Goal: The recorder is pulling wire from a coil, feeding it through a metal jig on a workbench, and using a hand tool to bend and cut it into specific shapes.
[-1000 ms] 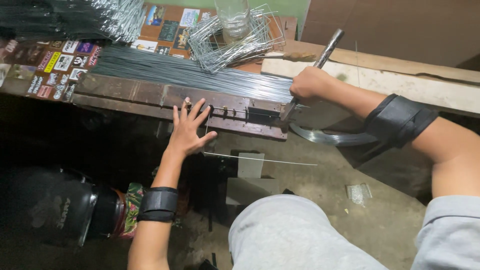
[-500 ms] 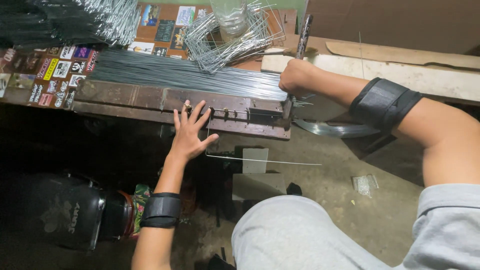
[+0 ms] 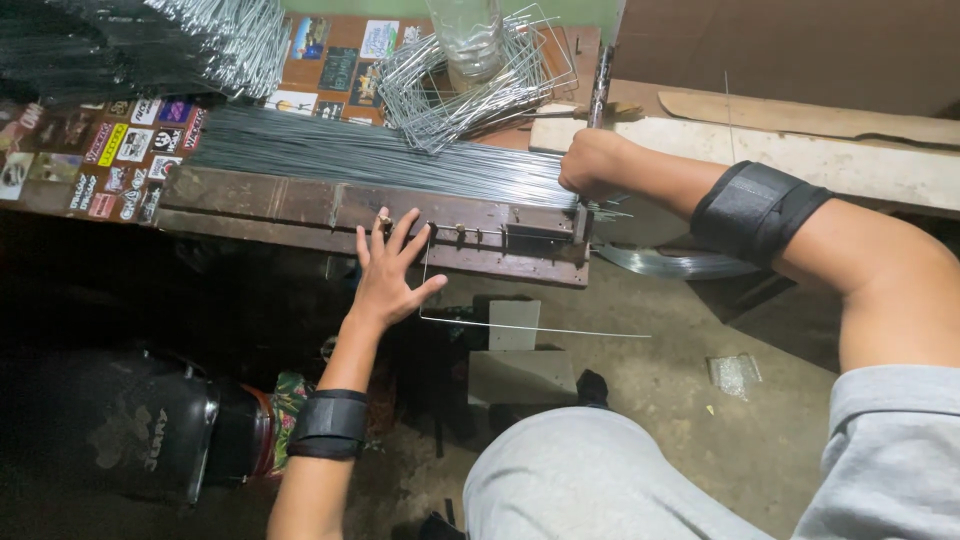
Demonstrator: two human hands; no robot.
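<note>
Wire (image 3: 480, 322) is taking shape on the long metal bending jig (image 3: 300, 205), and that jig is the landmark for everything around it. One thin length is hanging off the jig's front edge, already turned into a corner: a short leg is rising to the pegs and a long leg is running out over the floor toward the person's right. The left hand (image 3: 388, 272) is lying flat with fingers spread against the jig's front, thumb just beside the bent corner. The right hand (image 3: 592, 165) is wrapped in a closed fist around the upright lever (image 3: 598, 90) at the jig's right end.

Judging by the piles, the job looks well under way but far from over. Finished bent frames (image 3: 470, 80) are lying heaped behind the jig, around a clear bottle, while a broad bed of straight rods (image 3: 380, 155) is waiting on top of the jig, and more bundles (image 3: 215, 35) are stacked behind its left end.

Small rectangular stickers (image 3: 125, 150) in yellow, white, red and black are covering the board to the jig's left, and larger cards in dark green, white and blue are lying behind it.
</note>
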